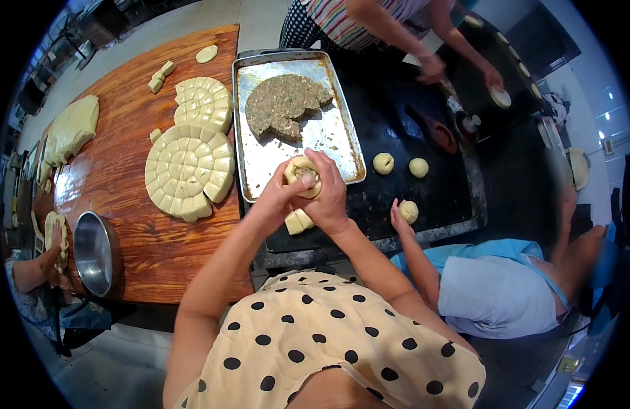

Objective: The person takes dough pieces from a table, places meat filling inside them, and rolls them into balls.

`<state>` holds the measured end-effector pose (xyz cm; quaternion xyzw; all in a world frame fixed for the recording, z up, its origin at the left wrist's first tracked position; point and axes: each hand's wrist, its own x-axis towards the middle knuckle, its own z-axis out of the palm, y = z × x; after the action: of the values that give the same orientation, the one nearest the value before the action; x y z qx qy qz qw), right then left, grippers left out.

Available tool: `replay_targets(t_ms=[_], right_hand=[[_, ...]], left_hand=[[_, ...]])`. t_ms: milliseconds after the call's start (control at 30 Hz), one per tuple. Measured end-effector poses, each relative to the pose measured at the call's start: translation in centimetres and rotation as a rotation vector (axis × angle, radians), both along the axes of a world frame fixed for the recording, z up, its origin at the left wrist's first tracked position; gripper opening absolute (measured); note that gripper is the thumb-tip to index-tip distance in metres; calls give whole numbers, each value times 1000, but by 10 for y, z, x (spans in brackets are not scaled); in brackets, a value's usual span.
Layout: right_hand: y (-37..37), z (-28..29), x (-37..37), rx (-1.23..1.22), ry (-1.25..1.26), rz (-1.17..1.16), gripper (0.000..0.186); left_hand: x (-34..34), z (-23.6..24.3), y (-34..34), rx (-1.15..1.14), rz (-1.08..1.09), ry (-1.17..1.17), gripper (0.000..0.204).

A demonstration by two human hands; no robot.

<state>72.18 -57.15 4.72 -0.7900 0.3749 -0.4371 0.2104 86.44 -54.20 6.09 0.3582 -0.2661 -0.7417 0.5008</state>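
Between my two hands, a cup of pale dough (294, 168) is held above the near edge of a metal tray (342, 140). My left hand (277, 198) curls round its left side, with the thumb pressed into the opening. From the right, my right hand (328, 198) wraps the dough. Something inside the cup shows only in part. On the tray sits a thick slab of brownish-green speckled filling (281, 102), with pieces broken off its right and near edges. Just below my hands, a few cut dough pieces (299, 222) rest on the black surface.
Two dough rounds scored into pieces (189, 170) (204, 99) lie on the wooden table (124, 184), near a steel bowl (97, 252). Dough balls (383, 163) (418, 168) sit on the black surface. Co-workers' hands (401, 219) (493, 78) (54, 247) work at the right, far right and left.
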Motion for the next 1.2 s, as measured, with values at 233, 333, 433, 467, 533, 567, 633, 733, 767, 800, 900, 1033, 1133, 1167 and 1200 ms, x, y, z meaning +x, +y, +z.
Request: replay_targets(t_ms=[233,333,433,467,533,567,633,733,767,800,900,1033,1133,1167,1200], right_hand=[[3,30,-23,220,-38,266,99],[9,28,-23,-36,11,107,89],[21,22,-15,-92,3,9,90],[24,27,-17,-55,13,28,90],[24,41,-29,10,95,122,91],[23,44,-34,43,140,162,92],[21,42,-33,-25,84,122,80],[23,46,-27,-168,-49,96,60],[24,44,-28,-167,-53,106,60],[24,40,-28,-165,-56,117,60],[28,45,-31,-89,-88,122,58],[25,56,-29,-154,-76,203,53],[25,49,-29,-142,-163,110,41],[25,46,-29,-132,-190,70,39],[28,42,-29,-13,-294,-4,32]], left_hand=[[17,34,4,29,-209,-108,68],[-1,34,11,17,-47,-47,66],[-19,20,22,30,86,55,64],[-17,20,24,15,57,24,61],[-5,30,21,37,-129,-97,62],[-3,38,18,48,-229,-152,62],[-11,46,15,20,-188,-184,64],[-23,38,23,-88,-59,-179,70],[-22,35,23,-98,-101,-210,72],[-21,29,22,-107,-144,-240,73],[-14,42,19,-198,-291,-356,70],[-1,31,21,-223,-286,-362,83],[-5,35,18,-975,-549,-2048,84],[-9,35,17,-1210,-644,-2694,83],[-13,36,15,-1500,-675,-3324,83]])
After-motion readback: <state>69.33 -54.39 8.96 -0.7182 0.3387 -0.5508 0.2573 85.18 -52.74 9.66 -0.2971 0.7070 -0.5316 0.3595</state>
